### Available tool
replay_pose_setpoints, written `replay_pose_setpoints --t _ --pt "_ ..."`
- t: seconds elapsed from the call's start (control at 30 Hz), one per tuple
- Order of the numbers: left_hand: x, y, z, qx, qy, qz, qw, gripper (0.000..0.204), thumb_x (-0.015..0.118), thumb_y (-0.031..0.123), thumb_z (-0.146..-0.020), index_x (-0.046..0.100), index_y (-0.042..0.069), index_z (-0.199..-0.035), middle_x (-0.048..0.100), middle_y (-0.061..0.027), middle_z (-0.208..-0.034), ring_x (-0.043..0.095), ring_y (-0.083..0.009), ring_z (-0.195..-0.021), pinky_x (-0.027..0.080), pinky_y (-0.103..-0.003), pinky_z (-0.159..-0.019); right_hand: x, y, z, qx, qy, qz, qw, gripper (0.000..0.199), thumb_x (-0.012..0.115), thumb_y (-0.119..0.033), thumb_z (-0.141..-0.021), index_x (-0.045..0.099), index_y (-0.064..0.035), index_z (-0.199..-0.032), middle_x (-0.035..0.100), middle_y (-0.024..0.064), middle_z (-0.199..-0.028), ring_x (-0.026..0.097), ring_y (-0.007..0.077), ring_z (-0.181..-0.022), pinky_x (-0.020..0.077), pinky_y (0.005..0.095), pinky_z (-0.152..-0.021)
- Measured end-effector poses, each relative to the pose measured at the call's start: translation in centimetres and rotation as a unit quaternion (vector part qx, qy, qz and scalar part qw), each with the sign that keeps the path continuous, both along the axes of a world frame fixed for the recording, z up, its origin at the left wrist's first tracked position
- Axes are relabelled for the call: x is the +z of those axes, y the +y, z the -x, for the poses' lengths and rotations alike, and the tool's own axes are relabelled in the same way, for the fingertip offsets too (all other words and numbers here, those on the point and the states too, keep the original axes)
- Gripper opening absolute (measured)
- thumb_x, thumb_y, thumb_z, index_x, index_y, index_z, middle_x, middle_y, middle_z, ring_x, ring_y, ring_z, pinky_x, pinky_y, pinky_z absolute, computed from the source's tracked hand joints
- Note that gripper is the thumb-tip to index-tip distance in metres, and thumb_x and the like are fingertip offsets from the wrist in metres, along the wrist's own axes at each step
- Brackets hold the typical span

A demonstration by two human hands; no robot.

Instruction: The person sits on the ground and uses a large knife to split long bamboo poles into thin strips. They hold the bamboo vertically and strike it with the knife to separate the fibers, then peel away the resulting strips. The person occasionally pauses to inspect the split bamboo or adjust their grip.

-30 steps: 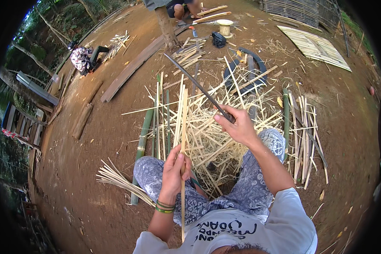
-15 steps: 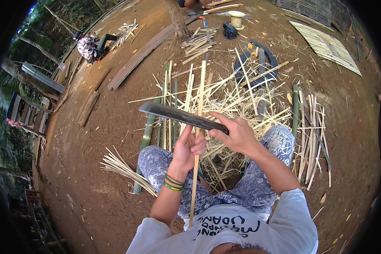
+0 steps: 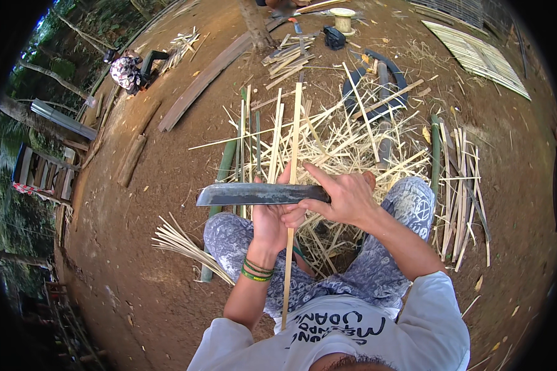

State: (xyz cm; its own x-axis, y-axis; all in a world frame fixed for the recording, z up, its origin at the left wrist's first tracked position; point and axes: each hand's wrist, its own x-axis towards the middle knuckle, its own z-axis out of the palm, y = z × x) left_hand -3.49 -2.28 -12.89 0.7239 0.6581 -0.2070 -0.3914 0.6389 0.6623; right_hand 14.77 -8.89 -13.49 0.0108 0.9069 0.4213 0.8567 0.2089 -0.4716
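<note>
My left hand (image 3: 270, 227) is closed round a long, pale bamboo strip (image 3: 296, 133), which runs from near my shirt out over the shavings. My right hand (image 3: 351, 199) grips a machete by its handle, the handle's end showing past my fingers. The dark, broad machete blade (image 3: 247, 194) lies crosswise over the strip and reaches left beyond my left hand. Its flat face shows, and it covers part of the left fingers. My right index finger and thumb stretch toward the strip near the blade's base.
Bamboo shavings (image 3: 334, 151) heap up before my knees. Bundled strips (image 3: 182, 244) lie at left, more strips (image 3: 461, 191) at right, beside green bamboo poles (image 3: 228, 162). Farther off are a black tyre (image 3: 401, 102), a tree trunk (image 3: 255, 25), a plank (image 3: 198, 91) and a seated person (image 3: 130, 71).
The machete has rolled to show more of its flat face and swung from a slant to nearly level. My right hand has turned with it, while my left still holds the strip.
</note>
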Motion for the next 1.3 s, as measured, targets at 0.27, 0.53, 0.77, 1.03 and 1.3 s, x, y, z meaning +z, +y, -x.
replay_pose_setpoints --t 0.27,0.53,0.77,1.03,1.3 --pt "0.7 -0.8 0.4 -0.002 0.014 -0.006 1.000 0.076 0.023 0.068 -0.100 0.027 0.019 -0.158 0.038 0.0023 -0.069 0.024 -0.0075 -0.051 0.020 -0.023 -0.048 -1.5 0.4 0.0 0.000 -0.007 -0.099 0.995 0.077 0.066 -0.063 -0.084 0.059 -0.0033 -0.132 0.068 0.0103 -0.065 0.063 0.0255 -0.046 0.0489 0.0381 -0.045" --pt "0.1 -1.2 1.0 -0.011 -0.044 0.023 0.999 0.067 0.022 0.058 -0.104 0.025 0.018 -0.158 0.042 0.0015 -0.071 0.025 -0.0070 -0.052 0.021 -0.023 -0.048 -1.1 0.1 -0.1 -0.006 -0.020 -0.085 0.996 0.074 0.072 -0.059 -0.080 0.062 -0.0075 -0.132 0.072 0.0091 -0.076 0.064 0.0254 -0.051 0.0484 0.0379 -0.049" --pt "0.0 -1.7 1.7 -0.019 -0.005 -0.017 1.000 0.074 0.019 0.066 -0.101 0.022 0.021 -0.159 0.030 0.0041 -0.073 0.026 -0.0080 -0.056 0.023 -0.022 -0.052 -1.2 0.2 -0.1 -0.003 -0.021 -0.090 0.996 0.075 0.072 -0.061 -0.077 0.064 -0.0070 -0.127 0.069 0.0068 -0.070 0.065 0.0251 -0.053 0.0486 0.0377 -0.050" --pt "0.0 -2.3 2.3 -0.005 0.003 -0.014 1.000 0.077 0.017 0.069 -0.100 0.022 0.020 -0.159 0.032 0.0023 -0.076 0.026 -0.0080 -0.056 0.023 -0.022 -0.051 -1.4 0.4 -0.1 0.015 -0.036 -0.098 0.994 0.074 0.066 -0.066 -0.081 0.065 -0.0068 -0.126 0.067 0.0065 -0.064 0.062 0.0219 -0.048 0.0461 0.0364 -0.047" --pt "-1.2 -6.4 6.4 -0.087 -0.032 0.077 0.993 0.085 0.013 0.075 -0.096 0.023 0.019 -0.159 0.030 0.0024 -0.075 0.024 -0.0073 -0.054 0.021 -0.022 -0.050 0.5 2.2 -6.9 -0.202 0.061 -0.007 0.977 0.060 0.053 -0.066 -0.093 0.073 -0.0152 -0.117 0.057 0.0015 -0.048 0.051 0.0151 -0.039 0.0400 0.0339 -0.040"
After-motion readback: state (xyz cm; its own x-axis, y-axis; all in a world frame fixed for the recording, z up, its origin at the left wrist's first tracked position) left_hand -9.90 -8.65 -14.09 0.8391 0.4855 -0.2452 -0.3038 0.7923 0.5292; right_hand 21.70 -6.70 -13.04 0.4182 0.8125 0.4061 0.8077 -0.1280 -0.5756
